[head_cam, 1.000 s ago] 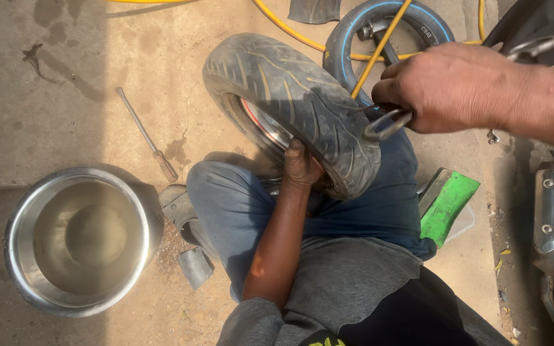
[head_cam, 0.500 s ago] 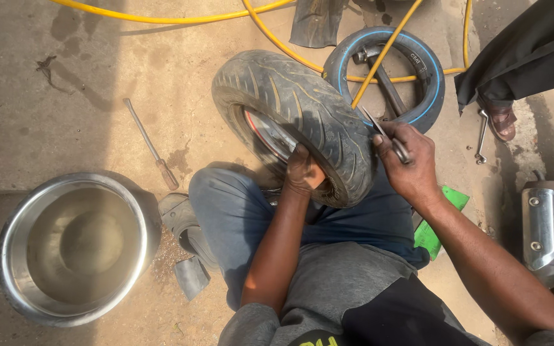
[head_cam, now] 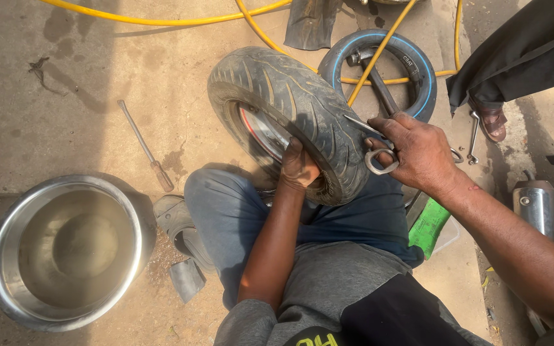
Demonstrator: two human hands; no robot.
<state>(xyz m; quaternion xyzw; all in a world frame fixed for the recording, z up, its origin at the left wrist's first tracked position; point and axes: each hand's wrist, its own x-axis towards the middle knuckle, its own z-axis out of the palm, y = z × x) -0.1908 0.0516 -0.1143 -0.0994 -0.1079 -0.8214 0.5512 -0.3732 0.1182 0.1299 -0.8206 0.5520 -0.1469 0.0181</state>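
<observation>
Scissors (head_cam: 372,145) sit in the right hand (head_cam: 418,152), fingers curled through the metal loops and the blades lying against the tread of the tyre (head_cam: 302,109). That tyre stands tilted on its wheel, propped on the person's lap above the blue trousers (head_cam: 238,218). Left hand (head_cam: 297,168) is clenched on the lower rim (head_cam: 261,131) of the wheel, thumb up against the rubber. Behind the tyre lies a second, smaller tyre (head_cam: 418,70) with a blue stripe and a small white label on its sidewall; a hammer (head_cam: 373,74) rests inside it, and a yellow hose (head_cam: 161,19) crosses over it. On the concrete to the left are a screwdriver (head_cam: 145,147) and, nearer, a steel bowl (head_cam: 72,250) holding water. A flat green package (head_cam: 432,225) lies just beside the person's right thigh. Another person's sandalled foot (head_cam: 492,120) stands at the upper right, with spanners (head_cam: 472,138) beside it.
</observation>
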